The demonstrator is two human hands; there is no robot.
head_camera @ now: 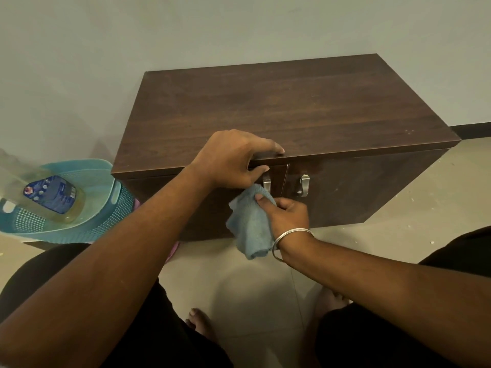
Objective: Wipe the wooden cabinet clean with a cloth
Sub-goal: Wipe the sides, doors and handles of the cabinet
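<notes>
My left hand [233, 160] grips the cabinet [287, 107] edge; my right hand [287, 213] fingers hold the blue cloth [249, 224] at the door.

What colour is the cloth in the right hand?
The cloth is light blue, shown in the head view.

No text can be read: the bottle [57, 199] in the basket [111, 208] at nine o'clock bears a blue label whose print is blurred.
</notes>
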